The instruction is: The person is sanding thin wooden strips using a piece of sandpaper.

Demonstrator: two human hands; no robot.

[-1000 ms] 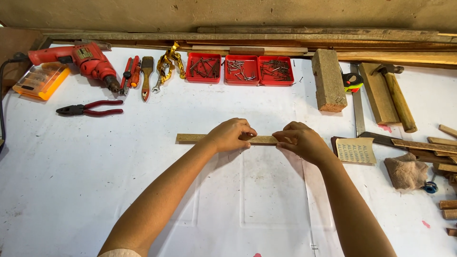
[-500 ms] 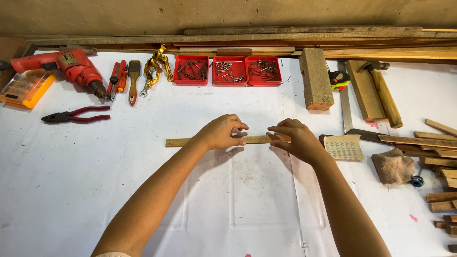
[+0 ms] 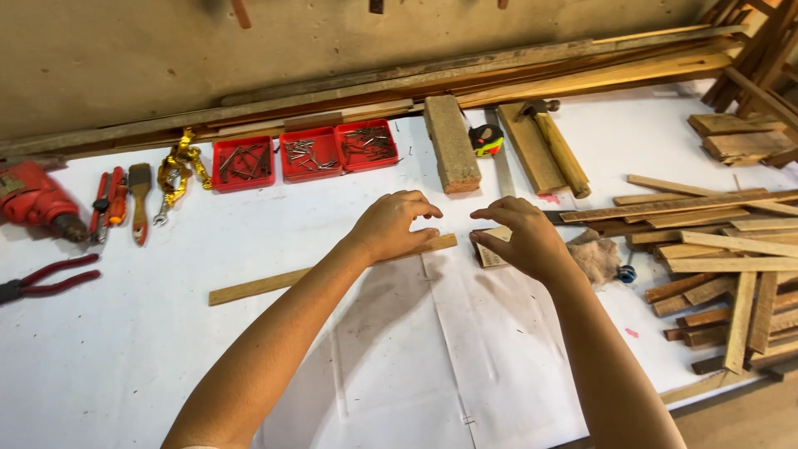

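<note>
Wooden strip [image 3: 258, 287], left hand [image 3: 391, 226] fingers curled resting on it, right hand [image 3: 519, 237] fingers loosely apart

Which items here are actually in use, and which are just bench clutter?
In use: left hand resting on the thin wooden strip; right hand on the sandpaper sheet.
Lying about: red nail trays, drill, pliers, wood block, offcut pile.

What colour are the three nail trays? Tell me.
Red, all three nail trays, seen in the head view.
</note>
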